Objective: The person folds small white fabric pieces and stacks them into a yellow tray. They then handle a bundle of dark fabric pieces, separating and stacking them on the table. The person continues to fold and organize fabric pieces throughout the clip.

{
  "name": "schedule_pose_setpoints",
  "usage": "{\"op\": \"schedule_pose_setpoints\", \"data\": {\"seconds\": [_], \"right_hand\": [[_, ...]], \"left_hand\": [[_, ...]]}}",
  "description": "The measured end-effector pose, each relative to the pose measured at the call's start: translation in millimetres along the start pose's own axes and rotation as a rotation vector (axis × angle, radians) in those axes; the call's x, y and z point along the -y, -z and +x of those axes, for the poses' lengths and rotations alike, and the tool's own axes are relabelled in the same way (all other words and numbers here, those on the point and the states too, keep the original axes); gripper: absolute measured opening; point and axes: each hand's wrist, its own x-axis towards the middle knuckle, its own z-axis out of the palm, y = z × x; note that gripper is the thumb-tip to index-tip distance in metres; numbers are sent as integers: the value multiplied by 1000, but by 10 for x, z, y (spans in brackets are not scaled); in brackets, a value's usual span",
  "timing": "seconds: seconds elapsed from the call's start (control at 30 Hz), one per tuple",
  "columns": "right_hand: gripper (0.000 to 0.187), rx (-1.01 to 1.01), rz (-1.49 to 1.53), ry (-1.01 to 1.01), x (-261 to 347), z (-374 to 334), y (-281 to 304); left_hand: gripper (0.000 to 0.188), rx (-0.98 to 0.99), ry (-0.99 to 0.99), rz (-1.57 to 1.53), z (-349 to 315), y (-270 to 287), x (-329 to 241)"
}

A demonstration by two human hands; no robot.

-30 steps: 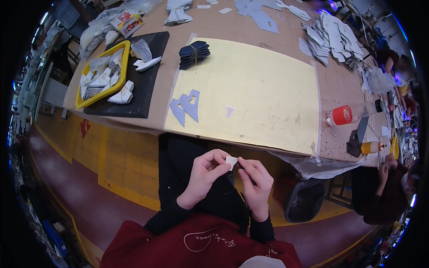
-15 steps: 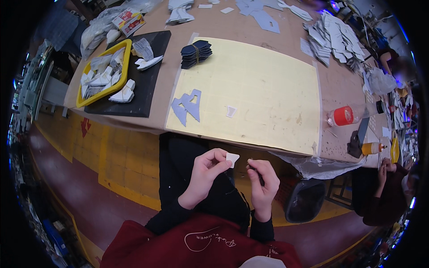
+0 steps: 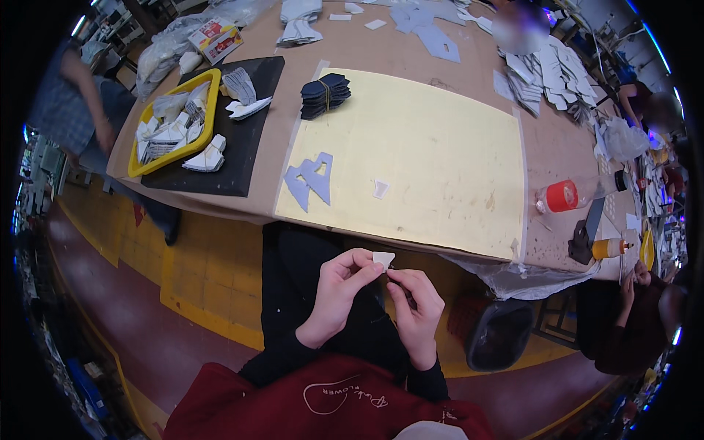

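Above my lap, my left hand (image 3: 339, 292) pinches a small white cut piece (image 3: 383, 259) between thumb and fingertips. Close against its lower right edge, my right hand (image 3: 418, 309) has its thumb and forefinger pressed together. Whatever those right fingertips hold, if anything, is too small to make out. On the yellow sheet (image 3: 447, 139) beyond my hands lie a blue-grey cut-out (image 3: 317, 174) with openings and a small white piece (image 3: 380, 189) with a dark outline. A banded stack of dark blue pieces (image 3: 325, 95) sits at the sheet's far left corner.
A yellow tray (image 3: 213, 110) of white bundles rests on a black board (image 3: 257, 139) at left. Right of the sheet are a clear bottle with a red label (image 3: 562, 196) and a small orange bottle (image 3: 606, 249). A person (image 3: 81, 95) stands at far left; another sits at right.
My right hand has moved left, bringing its fingertips up to the white piece. My left hand stays nearly where it was. A person has come further into view at the far left.
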Motion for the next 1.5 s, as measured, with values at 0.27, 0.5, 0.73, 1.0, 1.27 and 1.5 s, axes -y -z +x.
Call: {"op": "schedule_pose_setpoints", "data": {"seconds": [0.27,0.5,0.73,1.0,1.27,1.5], "right_hand": [[19,-26,-60,6,15,-28,8],[18,-88,-34,-46,25,-22,-28],[16,-196,-27,-36,7,19,-130],[17,-142,47,-113,19,1,-236],[20,-198,296,-237,-37,-5,-180],[21,-194,246,-155,105,43,-176]], "left_hand": [[6,11,78,-5,-18,24,-11],[7,-19,-99,33,-22,-83,99],[4,-4,-363,279,23,-175,120],[15,-25,-300,18,70,-108,191],[16,-43,-230,-7,102,87,11],[12,-68,-145,-272,99,58,-128]]}}
